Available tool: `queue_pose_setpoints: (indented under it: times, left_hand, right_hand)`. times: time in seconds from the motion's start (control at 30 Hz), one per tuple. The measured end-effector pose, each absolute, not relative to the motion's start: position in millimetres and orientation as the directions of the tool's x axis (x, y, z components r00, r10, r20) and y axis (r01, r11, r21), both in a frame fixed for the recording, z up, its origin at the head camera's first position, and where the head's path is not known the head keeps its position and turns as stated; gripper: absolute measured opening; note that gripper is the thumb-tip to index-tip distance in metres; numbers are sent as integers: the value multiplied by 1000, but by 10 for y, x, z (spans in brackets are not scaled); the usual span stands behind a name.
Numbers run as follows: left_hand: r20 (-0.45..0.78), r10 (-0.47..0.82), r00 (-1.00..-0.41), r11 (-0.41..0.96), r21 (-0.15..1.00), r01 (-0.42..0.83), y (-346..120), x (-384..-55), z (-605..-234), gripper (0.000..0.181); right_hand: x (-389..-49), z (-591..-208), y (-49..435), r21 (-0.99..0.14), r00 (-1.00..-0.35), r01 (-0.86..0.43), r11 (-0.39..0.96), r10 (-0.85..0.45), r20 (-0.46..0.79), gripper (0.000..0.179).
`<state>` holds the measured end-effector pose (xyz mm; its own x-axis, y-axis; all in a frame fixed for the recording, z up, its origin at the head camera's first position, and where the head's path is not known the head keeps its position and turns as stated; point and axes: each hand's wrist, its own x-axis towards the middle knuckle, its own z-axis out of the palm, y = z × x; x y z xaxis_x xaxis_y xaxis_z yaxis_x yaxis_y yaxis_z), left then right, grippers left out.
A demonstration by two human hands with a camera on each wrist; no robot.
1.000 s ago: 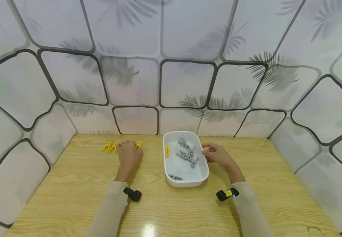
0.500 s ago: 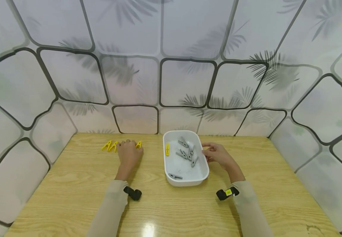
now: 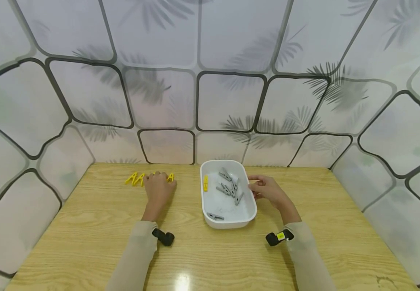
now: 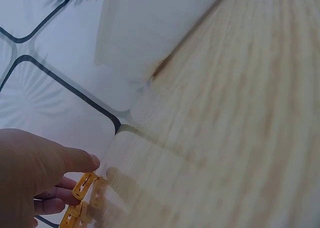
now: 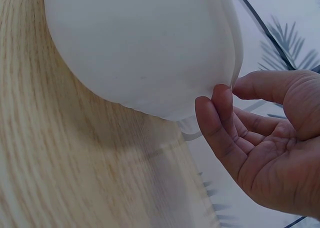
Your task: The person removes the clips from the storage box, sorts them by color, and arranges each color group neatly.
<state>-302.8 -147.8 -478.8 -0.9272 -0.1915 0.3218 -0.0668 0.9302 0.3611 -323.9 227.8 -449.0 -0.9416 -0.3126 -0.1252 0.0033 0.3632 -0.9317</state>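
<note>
In the head view my left hand (image 3: 158,188) is lowered among a row of yellow clothespins on the table, covering part of the row. Two yellow clothespins (image 3: 135,179) show left of it, and another yellow clothespin (image 3: 171,178) beside its thumb. The left wrist view has the thumb apart from the bent fingers, close to a yellow clothespin (image 4: 85,185); whether they touch is unclear. My right hand (image 3: 268,190) pinches the right rim of a white plastic tub (image 3: 228,223). Inside lie several grey clothespins (image 3: 226,190) and one yellow clothespin (image 3: 205,183).
The tub stands on a wooden table (image 3: 195,258) near its back edge. Patterned fabric walls (image 3: 228,101) rise behind the table and on both sides. A black strap with a small device (image 3: 163,237) sits on each wrist.
</note>
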Motion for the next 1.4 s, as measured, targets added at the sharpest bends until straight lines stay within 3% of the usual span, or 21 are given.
queue_pose_setpoints:
  times: [0.63,1.4]
  left_hand:
    - [336,-192,-922,929,366,-60,-1480,-3042,-4810,38]
    - [449,-192,-873,907,421,17,-1475,-3027,-4821,35]
  right_hand:
    - [-3240,-4501,2293,-937,-935,-5,350,-334,-120,47]
    - [-3251,-4522,2294,-935,-937,9,356,-322,-132,48]
